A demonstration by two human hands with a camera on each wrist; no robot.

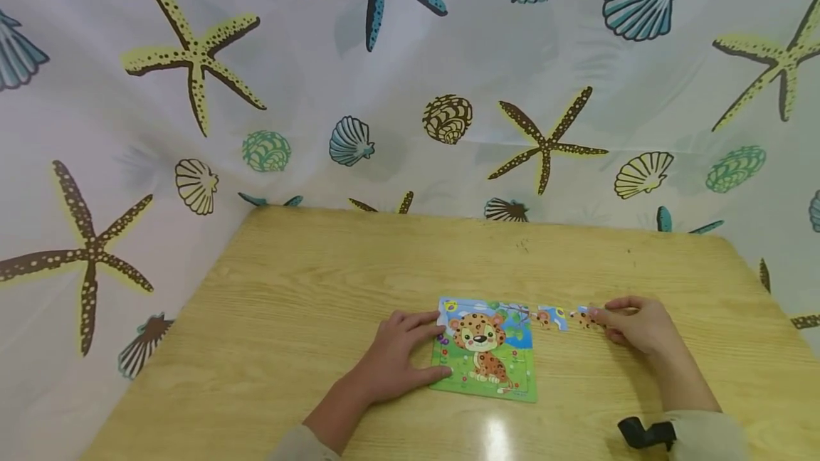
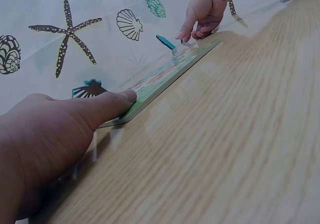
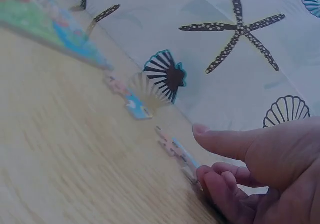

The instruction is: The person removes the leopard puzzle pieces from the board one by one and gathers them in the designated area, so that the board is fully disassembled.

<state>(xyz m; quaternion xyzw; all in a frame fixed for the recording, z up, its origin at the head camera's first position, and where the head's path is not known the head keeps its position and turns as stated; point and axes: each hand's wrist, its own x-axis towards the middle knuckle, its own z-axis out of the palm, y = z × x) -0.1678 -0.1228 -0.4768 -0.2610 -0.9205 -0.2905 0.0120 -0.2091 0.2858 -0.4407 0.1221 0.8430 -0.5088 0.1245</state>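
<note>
A leopard picture puzzle board (image 1: 487, 354) lies flat on the table. My left hand (image 1: 400, 358) rests at its left side, thumb extended over the lower left edge, fingers reaching the upper left edge. In the left wrist view, the thumb of the left hand (image 2: 65, 124) lies on the board's corner (image 2: 150, 86). To the right of the board, my right hand (image 1: 640, 326) is at a loose puzzle piece (image 1: 581, 316). In the right wrist view, fingertips of the right hand (image 3: 260, 169) meet that piece's edge (image 3: 172, 146), while the thumb stands apart above.
Another loose puzzle piece (image 1: 552, 318) lies between the board and the right hand. The wooden table (image 1: 320, 269) meets a hanging cloth (image 1: 397, 91) printed with starfish and shells at its back and sides. A black strap end (image 1: 643, 434) sits at the right sleeve.
</note>
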